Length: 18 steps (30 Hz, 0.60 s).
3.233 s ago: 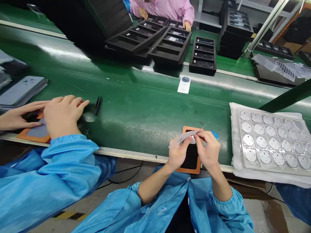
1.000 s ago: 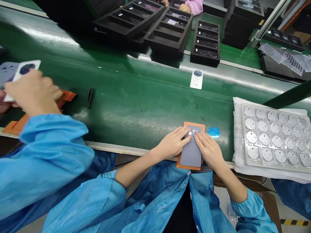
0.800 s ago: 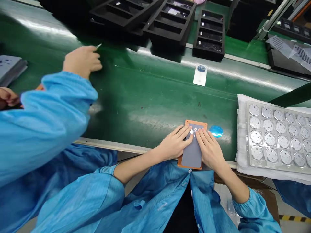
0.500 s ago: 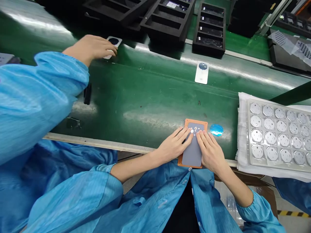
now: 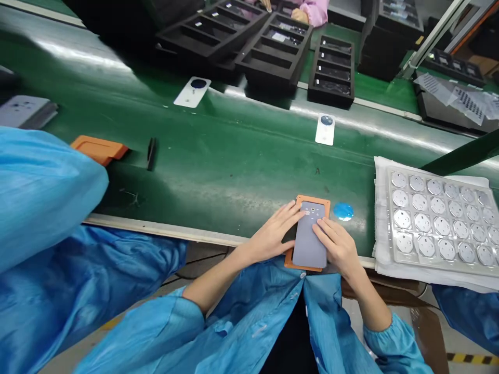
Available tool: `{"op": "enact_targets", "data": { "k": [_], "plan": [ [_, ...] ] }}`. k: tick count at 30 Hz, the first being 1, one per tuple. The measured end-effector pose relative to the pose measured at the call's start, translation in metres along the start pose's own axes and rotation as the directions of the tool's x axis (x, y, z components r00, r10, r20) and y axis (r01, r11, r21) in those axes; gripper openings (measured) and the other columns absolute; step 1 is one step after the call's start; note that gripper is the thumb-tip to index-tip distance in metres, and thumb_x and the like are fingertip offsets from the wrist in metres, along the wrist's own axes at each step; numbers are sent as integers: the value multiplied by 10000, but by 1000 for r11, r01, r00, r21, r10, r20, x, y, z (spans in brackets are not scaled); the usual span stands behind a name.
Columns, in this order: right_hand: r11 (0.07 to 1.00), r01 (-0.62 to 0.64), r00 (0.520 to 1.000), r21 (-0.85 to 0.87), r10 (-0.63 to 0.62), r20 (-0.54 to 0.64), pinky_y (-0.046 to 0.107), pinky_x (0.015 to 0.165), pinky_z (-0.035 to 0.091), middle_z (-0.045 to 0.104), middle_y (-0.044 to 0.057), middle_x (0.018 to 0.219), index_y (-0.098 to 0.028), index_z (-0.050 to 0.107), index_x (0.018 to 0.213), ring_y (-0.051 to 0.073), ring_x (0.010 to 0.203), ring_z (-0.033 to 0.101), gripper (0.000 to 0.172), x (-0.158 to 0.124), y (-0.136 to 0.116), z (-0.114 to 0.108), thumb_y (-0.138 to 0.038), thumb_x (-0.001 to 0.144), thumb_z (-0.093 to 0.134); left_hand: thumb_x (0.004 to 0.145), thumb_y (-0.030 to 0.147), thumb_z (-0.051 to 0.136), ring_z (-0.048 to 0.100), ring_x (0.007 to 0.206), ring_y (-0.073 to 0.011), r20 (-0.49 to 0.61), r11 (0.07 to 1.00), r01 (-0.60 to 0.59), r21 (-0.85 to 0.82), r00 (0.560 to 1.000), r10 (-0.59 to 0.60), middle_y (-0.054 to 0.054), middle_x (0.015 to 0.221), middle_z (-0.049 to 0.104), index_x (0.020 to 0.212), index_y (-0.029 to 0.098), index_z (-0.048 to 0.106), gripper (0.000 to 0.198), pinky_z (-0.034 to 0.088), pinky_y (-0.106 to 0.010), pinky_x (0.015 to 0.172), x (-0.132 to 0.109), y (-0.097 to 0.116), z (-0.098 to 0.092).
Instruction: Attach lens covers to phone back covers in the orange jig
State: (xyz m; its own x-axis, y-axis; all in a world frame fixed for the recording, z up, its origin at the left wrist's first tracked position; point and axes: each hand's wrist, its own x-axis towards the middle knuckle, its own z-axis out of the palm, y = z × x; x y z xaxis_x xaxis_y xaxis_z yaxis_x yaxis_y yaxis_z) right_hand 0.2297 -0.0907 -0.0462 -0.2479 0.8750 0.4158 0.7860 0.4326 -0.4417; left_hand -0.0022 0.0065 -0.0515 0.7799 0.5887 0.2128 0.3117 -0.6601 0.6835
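In front of my body a grey phone back cover (image 5: 310, 241) with small holes near its top sits over an orange fixture plate (image 5: 325, 200). The cover's lower right corner reaches past the plate's edge, so it is slightly askew. My left hand (image 5: 277, 228) is at the cover's left edge, fingers stretched out and fingertips near the holes, thumb apart. On the right edge my right hand (image 5: 338, 243) grips the cover, fingers on its face and its thumb hidden. A round blue film (image 5: 343, 211) lies just right of the plate.
At right, a clear tray (image 5: 405, 254) of round silver parts rests on white sheets. White phone covers (image 5: 325, 136) lie farther back, before black compartment trays (image 5: 331, 98). On the left are a co-worker's blue sleeve (image 5: 47, 192), another orange fixture (image 5: 99, 148) and black tweezers (image 5: 151, 154).
My right hand has slid down to the cover's right edge, and the cover has turned slightly out of line. My left fingers have drawn back left. The co-worker's hand has left the far white cover.
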Motion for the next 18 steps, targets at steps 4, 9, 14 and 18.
{"op": "enact_targets", "data": {
  "k": [4, 9, 14, 18],
  "plan": [
    [741, -156, 879, 653, 405, -250, 465, 950, 596, 771, 69, 1098, -254, 745, 1116, 257, 1044, 729, 218, 9, -5, -1, -264, 952, 602, 881, 258, 727, 631, 1256, -263, -330, 886, 66, -458, 913, -238, -150, 1375, 639, 1374, 173, 561, 527, 521, -402, 1064, 17, 27, 14],
    [321, -52, 757, 946, 630, -172, 447, 834, 593, 738, 9, 834, -280, 735, 866, 215, 846, 711, 84, 21, -9, -3, -349, 835, 772, 898, 166, 701, 726, 863, -163, -510, 839, -120, -531, 836, -203, -56, 899, 763, 900, 166, 737, 36, 576, -258, 834, 38, 60, 13],
    [278, 13, 806, 961, 566, -175, 413, 805, 562, 712, -8, 775, -291, 736, 840, 193, 787, 676, 170, 29, -15, -9, -340, 741, 866, 883, 113, 710, 710, 822, -141, -524, 866, -233, -442, 851, -38, -44, 875, 764, 922, 180, 769, 98, 556, -233, 799, 42, 69, 2],
    [240, 30, 805, 970, 569, -165, 350, 716, 529, 658, -33, 678, -258, 691, 743, 162, 687, 629, 201, 37, -20, -4, -304, 717, 885, 823, 152, 781, 681, 717, -134, -492, 815, -193, -547, 862, -126, -35, 788, 745, 848, 175, 777, 35, 535, -223, 699, 42, 66, 3]
  ]
}}
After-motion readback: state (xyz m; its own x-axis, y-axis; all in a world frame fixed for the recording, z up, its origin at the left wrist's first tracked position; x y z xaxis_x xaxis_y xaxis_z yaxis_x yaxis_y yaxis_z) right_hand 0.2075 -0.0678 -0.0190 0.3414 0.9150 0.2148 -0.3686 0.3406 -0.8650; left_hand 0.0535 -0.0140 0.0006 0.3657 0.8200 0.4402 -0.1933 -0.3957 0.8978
